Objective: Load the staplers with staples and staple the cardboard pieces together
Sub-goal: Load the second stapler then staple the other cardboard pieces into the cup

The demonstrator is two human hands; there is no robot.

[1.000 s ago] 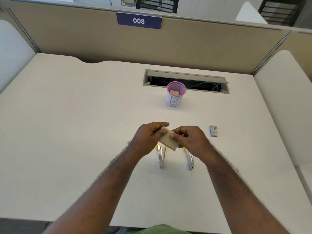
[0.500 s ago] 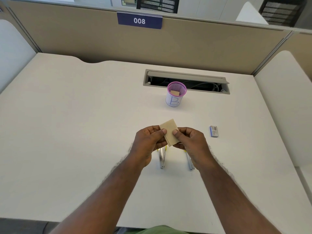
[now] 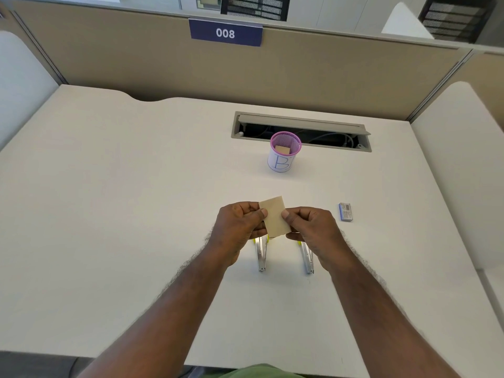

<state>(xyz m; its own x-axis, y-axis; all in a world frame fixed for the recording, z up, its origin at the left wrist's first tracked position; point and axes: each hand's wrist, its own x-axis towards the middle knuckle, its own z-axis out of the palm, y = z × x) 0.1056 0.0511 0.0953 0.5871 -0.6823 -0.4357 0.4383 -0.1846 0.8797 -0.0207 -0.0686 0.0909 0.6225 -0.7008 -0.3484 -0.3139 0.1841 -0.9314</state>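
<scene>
Head view: both hands hold one tan card [image 3: 275, 216] up over the white desk [image 3: 136, 214], a little right of the desk's middle. The left hand [image 3: 237, 227] pinches the card's left edge, thumb on the facing side and fingers curled behind. The right hand [image 3: 313, 227] pinches the right edge the same way. The card is tilted, its top leaning left. Whether it is one piece or several stacked cannot be told.

Under the hands, two staplers lie on the desk, opened out with their metal rails pointing toward the near edge. The left stapler [image 3: 261, 255] lies below the left hand. The right stapler [image 3: 307, 259] lies below the right hand. Each shows a bit of yellow at its far end, where the hands cover it.

Right of the hands, well apart from them, a small blue box [image 3: 345, 211] lies flat.

Farther off stands a pink mesh cup [image 3: 285, 151] with a white label marked "B". Inside it a tan piece [image 3: 282, 149] stands upright. Just behind the cup is an open cable slot [image 3: 300, 130] with wires inside.

On the far partition [image 3: 136, 64] hangs a blue sign [image 3: 225, 32] reading 008.
</scene>
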